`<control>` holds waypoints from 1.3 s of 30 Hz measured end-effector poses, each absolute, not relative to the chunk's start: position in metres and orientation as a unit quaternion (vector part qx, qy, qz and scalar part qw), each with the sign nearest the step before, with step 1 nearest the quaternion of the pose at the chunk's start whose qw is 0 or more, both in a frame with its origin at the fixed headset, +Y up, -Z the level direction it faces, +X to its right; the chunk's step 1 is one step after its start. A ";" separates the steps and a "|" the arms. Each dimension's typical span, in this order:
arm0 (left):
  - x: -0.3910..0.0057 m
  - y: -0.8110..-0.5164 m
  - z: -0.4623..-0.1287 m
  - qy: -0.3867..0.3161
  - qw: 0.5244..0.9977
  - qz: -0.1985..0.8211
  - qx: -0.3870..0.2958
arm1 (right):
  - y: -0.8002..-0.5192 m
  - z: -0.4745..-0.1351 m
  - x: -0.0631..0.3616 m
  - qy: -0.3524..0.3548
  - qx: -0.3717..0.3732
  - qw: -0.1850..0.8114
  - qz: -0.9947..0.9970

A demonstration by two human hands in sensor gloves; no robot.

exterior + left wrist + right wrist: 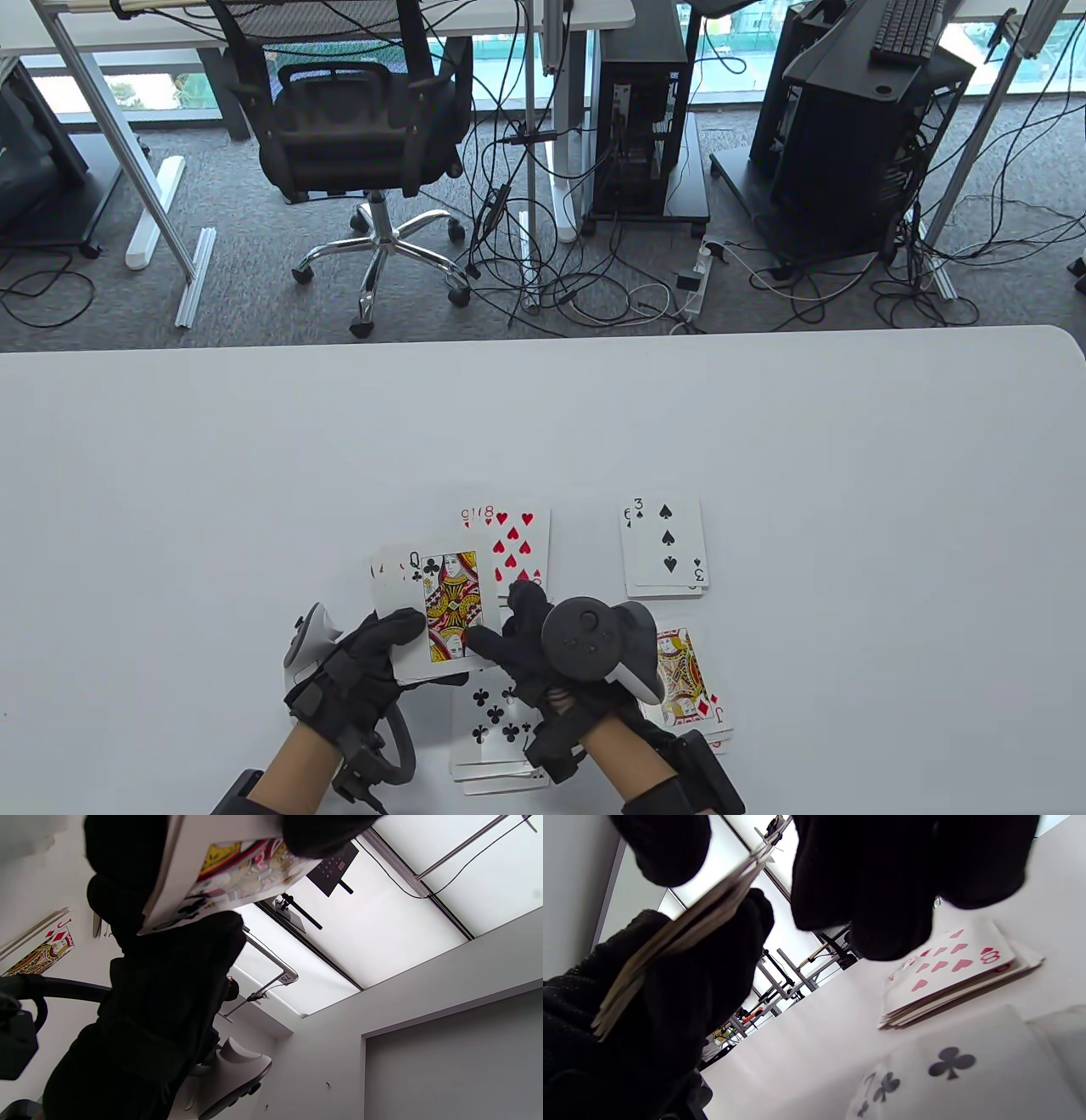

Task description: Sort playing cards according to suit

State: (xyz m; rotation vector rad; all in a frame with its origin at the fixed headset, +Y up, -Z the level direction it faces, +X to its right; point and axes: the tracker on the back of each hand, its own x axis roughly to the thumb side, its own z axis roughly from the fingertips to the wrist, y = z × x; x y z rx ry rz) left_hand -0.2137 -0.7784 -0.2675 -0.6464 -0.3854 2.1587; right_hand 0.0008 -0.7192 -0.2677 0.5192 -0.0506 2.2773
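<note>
I see my left hand gripping a small stack of cards above the white worktop, thumb curled over its lower edge. The top card of this stack is the queen of clubs, face up. In the right wrist view the stack shows edge-on between the dark fingers of that hand.

My right hand is just beside the stack. Its index fingertip touches the lower right edge of the queen, and I cannot tell if the thumb pinches the card from below or only rests there.

Four piles lie on the worktop. The hearts pile, with an eight on top, sits behind the held stack and is partly covered by it. The spades pile, with a three on top, is to the right and well apart from the hands. The clubs pile lies under and between my wrists. The diamonds pile, showing a jack, is partly hidden under my right hand's tracker.
</note>
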 end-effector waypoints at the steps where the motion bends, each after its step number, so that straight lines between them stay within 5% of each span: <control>1: -0.213 -0.778 -0.267 -0.154 0.415 0.859 -0.258 | -0.720 -0.268 0.000 -0.028 0.201 0.399 0.894; 25: -0.216 -0.783 -0.269 -0.143 0.416 0.863 -0.250 | -0.733 -0.275 0.078 -0.064 0.081 0.528 0.843; 29: -0.219 -0.782 -0.271 -0.142 0.410 0.869 -0.239 | -0.734 -0.272 0.075 -0.061 0.094 0.472 0.875; 33: -0.226 -0.780 -0.273 -0.139 0.410 0.873 -0.223 | -0.747 -0.267 0.051 0.044 0.127 0.414 0.900; 39: -0.228 -0.780 -0.273 -0.138 0.409 0.875 -0.220 | -0.763 -0.250 0.014 0.108 0.176 0.255 0.945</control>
